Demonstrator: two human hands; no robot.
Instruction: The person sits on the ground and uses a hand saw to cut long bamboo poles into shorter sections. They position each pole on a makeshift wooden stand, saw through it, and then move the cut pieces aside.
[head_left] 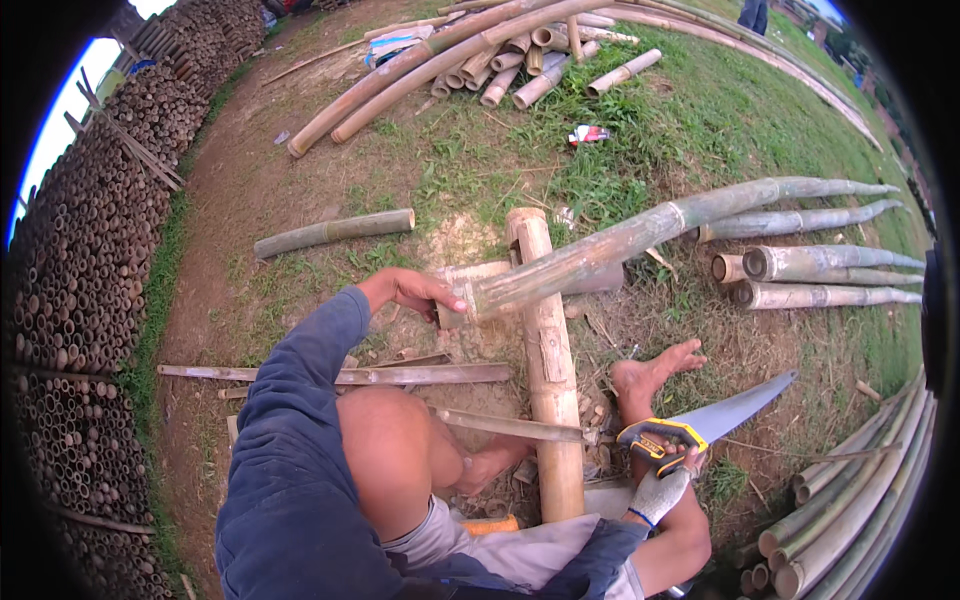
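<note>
My bare left hand (424, 294) is closed on the near end of a long greenish bamboo pole (620, 238), thumb on top and fingers partly hidden beneath. The pole lies across an upright-running thick bamboo beam (548, 370) and reaches away to the far right. In a white glove, my right hand (664, 488) grips a handsaw (738, 405) by its yellow and black handle, low beside my right leg. Its blade points up and to the right, apart from the pole. A short cut bamboo piece (335, 233) rests on the ground beyond my left hand.
More bamboo poles (830, 262) lie at the right, and another stack (850, 500) at the lower right. Cut pieces (540, 75) and two long poles (440, 72) are piled at the far side. Tall bamboo stacks (80, 280) line the left. Split strips (430, 374) lie near my knee.
</note>
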